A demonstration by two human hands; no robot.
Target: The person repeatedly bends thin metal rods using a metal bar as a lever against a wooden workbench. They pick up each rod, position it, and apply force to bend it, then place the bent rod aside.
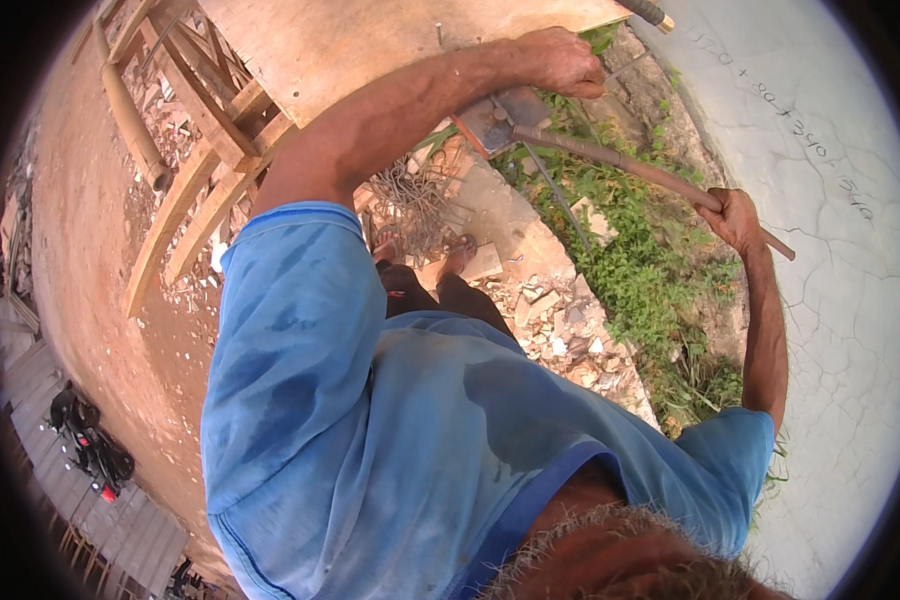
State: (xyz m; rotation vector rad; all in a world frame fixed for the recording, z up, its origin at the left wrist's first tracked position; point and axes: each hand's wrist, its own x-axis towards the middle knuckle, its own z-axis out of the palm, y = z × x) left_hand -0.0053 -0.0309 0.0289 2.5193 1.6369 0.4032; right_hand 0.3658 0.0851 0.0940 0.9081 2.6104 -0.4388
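Wall (850, 330): pale, cracked, dark handwriting across it; fills the right side.

Ground (120, 270): reddish-brown dirt, at left.

Shirt (420, 420): blue, with darker patches; worn by the person.

Bench (350, 45): flat wooden board, at the top, beyond the person's feet.

Plants (650, 290): green, low, in a strip beside the wall.

Wooden beams (205, 120): several, crossed and slanting, just left of the bench.

Brown pipe (635, 168): long; one end meets the metal block, the other juts past the right hand, in front of the wall.

Rubble (560, 325): broken pale pieces, around the feet.

Tan tube (130, 120): hollow-ended, left of the beams.

Motorcycle (90, 440): black with a red part, at far lower left.

Metal block (485, 125): rusty, at the near edge of the bench, beneath the left forearm.

Wire (415, 205): thin, tangled heap near the feet.

Left hand (565, 62): at the right end of the bench, above the block; fingers curled closed, whether around anything cannot be told.

Right hand (735, 217): fingers wrapped round the pipe near its outer end.

Metal rod (558, 192): thin, grey, slanting from the block over the plants.

Nail (439, 34): one, upright in the bench.
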